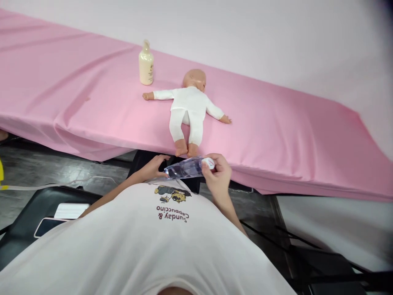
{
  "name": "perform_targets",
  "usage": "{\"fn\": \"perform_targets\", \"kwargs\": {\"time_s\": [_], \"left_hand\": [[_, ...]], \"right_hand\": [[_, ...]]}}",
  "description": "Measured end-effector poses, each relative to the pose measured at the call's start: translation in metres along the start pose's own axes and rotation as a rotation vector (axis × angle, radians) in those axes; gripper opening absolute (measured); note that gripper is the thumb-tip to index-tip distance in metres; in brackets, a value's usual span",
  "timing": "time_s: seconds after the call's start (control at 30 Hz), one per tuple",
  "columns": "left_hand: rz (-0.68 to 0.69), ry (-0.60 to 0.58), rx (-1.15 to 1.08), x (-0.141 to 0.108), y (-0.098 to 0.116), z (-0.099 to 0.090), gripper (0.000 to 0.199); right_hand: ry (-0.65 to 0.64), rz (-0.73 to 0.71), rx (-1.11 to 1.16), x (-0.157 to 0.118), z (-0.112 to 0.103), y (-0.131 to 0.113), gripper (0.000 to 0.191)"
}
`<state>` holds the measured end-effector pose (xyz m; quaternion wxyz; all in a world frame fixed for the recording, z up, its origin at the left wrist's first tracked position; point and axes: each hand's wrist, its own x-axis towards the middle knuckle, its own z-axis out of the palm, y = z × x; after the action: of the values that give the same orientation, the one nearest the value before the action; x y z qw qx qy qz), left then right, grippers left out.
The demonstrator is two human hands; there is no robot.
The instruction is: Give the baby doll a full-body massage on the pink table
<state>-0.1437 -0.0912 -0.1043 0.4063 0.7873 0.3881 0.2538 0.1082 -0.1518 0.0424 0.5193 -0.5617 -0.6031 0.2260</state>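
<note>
Crosswise, we hold a clear plastic bottle [186, 168], white cap [210, 163] gripped in our right hand [221, 176], half-open left hand [156, 166] at its base.

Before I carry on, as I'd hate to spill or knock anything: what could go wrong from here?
The clear bottle could drop if the right hand's grip slips, since it is held off the table. Swinging it could nudge the doll, whose feet lie at the edge. The pump bottle stands tall and might tip if bumped.
</note>
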Motion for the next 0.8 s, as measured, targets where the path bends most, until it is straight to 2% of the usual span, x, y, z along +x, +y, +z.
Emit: {"fn": "perform_targets", "kwargs": {"time_s": [0.1, 0.17, 0.27, 0.37, 0.47, 0.53, 0.6, 0.7, 0.8], "left_hand": [[0.130, 0.008, -0.161, 0.002, 0.028, -0.008, 0.104], [0.150, 0.008, -0.258, 0.003, 0.040, -0.012, 0.110], [0.074, 0.076, -0.286, 0.000, 0.051, -0.015, 0.094], [-0.010, 0.111, -0.156, -0.006, 0.060, -0.022, 0.075], [-0.031, 0.080, -0.070, -0.013, 0.071, -0.034, 0.072], [-0.006, 0.013, -0.122, -0.014, 0.077, -0.043, 0.077], [0.053, -0.102, -0.242, -0.013, 0.079, -0.052, 0.077], [0.153, -0.307, -0.418, -0.005, 0.081, -0.066, 0.078], [0.178, -0.465, -0.463, 0.004, 0.084, -0.081, 0.085]], "right_hand": [[-0.105, -0.087, 0.021, 0.006, 0.019, -0.014, 0.020], [-0.146, -0.135, 0.038, 0.012, 0.026, -0.022, 0.019], [-0.218, -0.176, -0.022, 0.024, 0.027, -0.037, 0.019], [-0.330, -0.121, -0.262, 0.037, 0.020, -0.054, 0.024], [-0.397, -0.136, -0.521, 0.048, 0.010, -0.068, 0.036], [-0.402, -0.266, -0.611, 0.051, 0.004, -0.077, 0.040], [-0.374, -0.481, -0.621, 0.051, 0.000, -0.084, 0.043], [-0.311, -0.835, -0.524, 0.050, -0.004, -0.096, 0.044], [-0.278, -1.079, -0.406, 0.051, -0.010, -0.109, 0.040]]}}
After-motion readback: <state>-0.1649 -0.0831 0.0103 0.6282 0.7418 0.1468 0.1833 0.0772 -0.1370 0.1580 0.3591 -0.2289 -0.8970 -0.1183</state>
